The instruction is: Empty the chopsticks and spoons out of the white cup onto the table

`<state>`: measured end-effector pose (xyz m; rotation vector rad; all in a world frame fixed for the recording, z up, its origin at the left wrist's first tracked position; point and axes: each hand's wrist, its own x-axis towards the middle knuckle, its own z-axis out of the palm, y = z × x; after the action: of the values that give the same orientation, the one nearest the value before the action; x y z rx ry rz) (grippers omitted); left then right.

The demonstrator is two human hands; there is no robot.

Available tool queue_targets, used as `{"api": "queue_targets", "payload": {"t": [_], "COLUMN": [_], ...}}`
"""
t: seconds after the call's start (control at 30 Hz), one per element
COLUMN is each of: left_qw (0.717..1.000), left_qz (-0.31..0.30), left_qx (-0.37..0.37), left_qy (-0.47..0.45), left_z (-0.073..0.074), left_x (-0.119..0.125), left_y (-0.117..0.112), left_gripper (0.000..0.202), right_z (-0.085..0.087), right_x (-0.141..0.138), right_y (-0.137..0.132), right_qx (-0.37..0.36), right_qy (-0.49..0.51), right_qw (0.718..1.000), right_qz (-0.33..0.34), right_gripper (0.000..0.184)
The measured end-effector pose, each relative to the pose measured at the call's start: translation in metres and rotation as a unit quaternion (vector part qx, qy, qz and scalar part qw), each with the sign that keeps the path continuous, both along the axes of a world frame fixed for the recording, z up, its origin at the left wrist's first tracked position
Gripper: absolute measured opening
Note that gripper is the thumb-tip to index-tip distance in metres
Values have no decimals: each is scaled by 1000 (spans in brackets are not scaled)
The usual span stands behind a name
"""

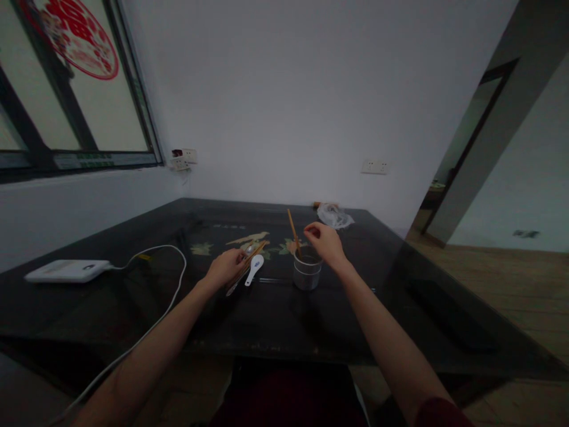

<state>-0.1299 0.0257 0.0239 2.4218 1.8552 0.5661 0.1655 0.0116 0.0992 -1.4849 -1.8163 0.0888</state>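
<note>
My right hand (328,243) is over the right rim of a metal cup (306,276). Its fingers are curled in toward the thumb, and nothing shows between them. A wooden chopstick (293,230) stands tilted in the cup, just left of the fingertips and apart from them. My left hand (226,267) lies low over the table with its fingers closed around some wooden chopsticks (258,249). A metal spoon (232,289) pokes out below that hand, partly hidden by it. Beside it on the table rests a white ceramic spoon (254,270).
A white power bank (69,271) with a white cable (175,290) lies on the left of the dark table (267,326). Near the wall sits a crumpled clear plastic bag (334,216). A flat black object (451,314) is at the right. Wall sockets (374,166) are behind.
</note>
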Motion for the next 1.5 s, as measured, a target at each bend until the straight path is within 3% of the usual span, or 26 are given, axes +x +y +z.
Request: {"api": "queue_targets", "payload": {"t": [0.13,0.3,0.63,0.8,0.93,1.1,1.23,1.37,1.5], "left_qw": [1000,999,998,998,999,999,999,1000,1000], "left_qz": [8,23,28,26,32,16,5,-10,-11], "left_qx": [8,-35,-48,-54,-38,-36,-27,-13,-10], "left_qy": [4,25,13,20,6,-8,-19,-25,-21], "left_z": [-6,-14,-12,-10,-9,-7,-4,-2,-1], "left_x": [-4,-8,-6,-5,-4,-3,-1,0,1], "left_y": [4,9,6,5,4,3,0,-3,-3], "left_gripper": [30,39,34,34,35,39,40,37,35], "right_z": [-8,-8,-2,12,29,56,68,60,33], "right_x": [-3,-15,-18,-17,-16,-22,-35,-58,-85], "right_y": [14,16,11,6,-3,-31,-55,-62,-49], "right_qx": [-17,-48,-58,-62,-21,67,101,75,-22], "right_qy": [-43,-94,-96,-77,-63,4,77,76,18], "right_qw": [999,994,993,995,997,994,980,973,980], "right_qz": [8,30,21,26,50,83,155,205,197], "right_gripper": [25,26,20,21,21,20,22,20,11]}}
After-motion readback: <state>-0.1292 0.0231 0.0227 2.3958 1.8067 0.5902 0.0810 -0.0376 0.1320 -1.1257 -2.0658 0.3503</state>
